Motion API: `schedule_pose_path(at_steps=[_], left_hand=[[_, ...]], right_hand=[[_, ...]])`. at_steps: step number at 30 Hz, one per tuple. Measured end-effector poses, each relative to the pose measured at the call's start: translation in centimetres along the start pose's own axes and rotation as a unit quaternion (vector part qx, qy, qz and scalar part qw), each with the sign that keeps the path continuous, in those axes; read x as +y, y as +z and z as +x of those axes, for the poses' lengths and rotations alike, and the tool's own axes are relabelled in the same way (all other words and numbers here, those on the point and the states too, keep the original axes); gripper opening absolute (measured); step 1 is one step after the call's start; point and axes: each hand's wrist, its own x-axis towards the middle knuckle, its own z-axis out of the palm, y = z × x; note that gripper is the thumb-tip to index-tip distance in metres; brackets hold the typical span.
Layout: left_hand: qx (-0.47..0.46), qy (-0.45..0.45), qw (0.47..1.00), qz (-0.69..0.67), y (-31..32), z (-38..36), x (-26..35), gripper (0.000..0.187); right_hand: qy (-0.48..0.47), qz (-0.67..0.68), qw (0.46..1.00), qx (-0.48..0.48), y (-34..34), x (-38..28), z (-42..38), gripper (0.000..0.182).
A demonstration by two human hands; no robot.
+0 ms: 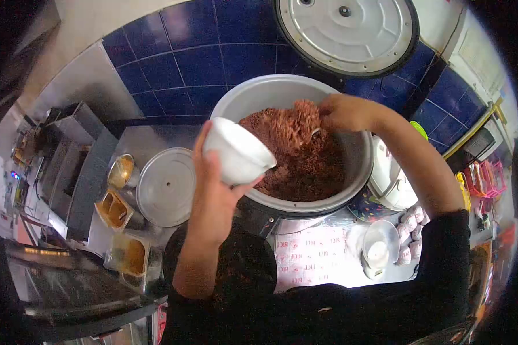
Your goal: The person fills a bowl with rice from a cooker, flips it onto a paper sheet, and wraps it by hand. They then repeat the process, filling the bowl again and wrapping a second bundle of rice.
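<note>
My left hand (211, 190) is closed around a white bowl (239, 150), which is tilted over the near left rim of a large metal pot (362, 167). Reddish-brown cooked rice (305, 175) fills the lower part of the pot. Inside the far right side, my right hand (351, 113) grips a rice scoop (315, 132). Only a pale edge of the scoop shows under a heap of rice that is blurred by motion. The handle is hidden by my fingers. The bowl's inside faces away from me, so its contents cannot be seen.
A hinged lid (348, 34) stands raised behind the pot. To the left are a round metal lid (167, 187) and several food containers (133, 253). On the right sit a white cooker (391, 178), printed wrapping paper (311, 256), a clear bowl (381, 238) and several wrapped bundles (407, 227).
</note>
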Motion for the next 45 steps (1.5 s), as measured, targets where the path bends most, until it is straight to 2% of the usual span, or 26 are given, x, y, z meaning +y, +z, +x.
schedule_pose_path(at_steps=[1, 2, 3, 5, 7, 8, 9, 11, 13, 17, 25, 27, 28, 29, 30, 31, 33, 35, 36, 37, 38, 39, 43, 45], left_hand=[[-0.028, -0.031, 0.999, -0.024, 0.3, 0.8, -0.7, 0.061], [-0.039, -0.077, 0.994, -0.061, 0.9, 1.5, -1.5, 0.059], [-0.048, -0.124, 0.986, -0.099, 1.6, 2.1, -2.1, 0.058], [-0.044, -0.144, 0.978, -0.142, 3.3, 3.2, -2.8, 0.058], [-0.039, -0.166, 0.968, -0.186, 4.6, 3.7, -3.0, 0.058], [-0.019, -0.162, 0.967, -0.198, 5.2, 3.9, -2.9, 0.058], [0.001, -0.157, 0.965, -0.210, 5.6, 3.9, -2.8, 0.059], [0.007, -0.163, 0.968, -0.190, 5.8, 4.1, -2.8, 0.061], [-0.035, -0.191, 0.943, -0.272, 5.3, 4.3, -3.0, 0.066], [-0.025, -0.218, 0.932, -0.289, 5.9, 4.2, -2.3, 0.072], [-0.001, -0.228, 0.932, -0.283, 5.2, 5.5, -3.0, 0.053], [0.028, -0.231, 0.932, -0.279, 5.3, 5.4, -2.9, 0.051], [0.020, -0.216, 0.936, -0.279, 5.0, 5.4, -3.1, 0.051], [0.023, -0.216, 0.935, -0.280, 4.9, 5.4, -3.1, 0.051], [0.033, -0.212, 0.940, -0.266, 4.9, 5.4, -3.2, 0.051], [0.042, -0.208, 0.944, -0.251, 4.9, 5.4, -3.2, 0.052], [0.032, -0.190, 0.951, -0.243, 4.8, 5.5, -3.4, 0.052], [0.024, -0.174, 0.956, -0.235, 4.7, 5.3, -3.6, 0.052], [0.020, -0.145, 0.965, -0.215, 4.8, 5.2, -3.6, 0.053], [0.017, -0.117, 0.973, -0.196, 4.8, 5.0, -3.7, 0.054], [0.020, -0.106, 0.978, -0.180, 4.4, 5.4, -4.1, 0.057], [0.021, -0.109, 0.978, -0.178, 4.4, 5.1, -4.1, 0.057], [0.048, -0.131, 0.973, -0.184, 5.0, 4.6, -3.3, 0.060], [0.059, -0.136, 0.971, -0.189, 5.3, 4.8, -3.0, 0.061]], right_hand=[[0.019, -0.060, 0.997, 0.036, -1.2, -1.1, -0.6, 0.029], [0.083, -0.146, 0.984, 0.064, -1.8, -2.6, -1.0, 0.030], [0.082, -0.145, 0.984, 0.066, -1.5, -4.1, -1.4, 0.030], [0.160, -0.298, 0.907, 0.250, 0.4, -7.1, -2.8, 0.020], [0.156, -0.384, 0.878, 0.239, 2.7, -9.3, -4.0, 0.030], [0.137, -0.416, 0.850, 0.294, 4.6, -9.4, -4.1, 0.034], [0.138, -0.418, 0.847, 0.299, 5.7, -9.9, -4.6, 0.037], [0.061, -0.445, 0.812, 0.373, 7.2, -9.2, -5.4, 0.043], [0.045, -0.458, 0.797, 0.392, 8.1, -9.3, -6.4, 0.046], [0.001, -0.481, 0.756, 0.444, 8.2, -8.6, -7.6, 0.046], [-0.040, -0.415, 0.775, 0.474, 8.6, -8.5, -8.5, 0.049], [0.064, -0.180, 0.858, 0.477, 7.6, -8.9, -8.5, 0.046], [0.029, -0.055, 0.877, 0.476, 6.7, -7.9, -8.4, 0.042], [0.029, -0.054, 0.879, 0.474, 6.0, -7.4, -8.4, 0.042], [0.027, 0.103, 0.908, 0.405, 5.4, -7.2, -8.4, 0.040], [0.024, 0.256, 0.910, 0.325, 5.1, -7.1, -8.4, 0.038], [0.001, 0.274, 0.913, 0.302, 6.2, -7.7, -8.0, 0.035], [-0.046, 0.146, 0.947, 0.284, 7.9, -8.1, -7.1, 0.031], [-0.025, 0.144, 0.961, 0.236, 7.9, -8.8, -7.2, 0.030], [-0.024, 0.144, 0.961, 0.234, 7.8, -8.7, -7.1, 0.030], [-0.073, 0.177, 0.957, 0.217, 7.8, -8.3, -6.7, 0.029], [-0.121, 0.211, 0.949, 0.201, 7.8, -7.9, -6.3, 0.029], [-0.126, 0.223, 0.956, 0.140, 6.3, -7.3, -6.4, 0.030], [-0.135, 0.221, 0.953, 0.159, 4.8, -7.4, -7.0, 0.031]])
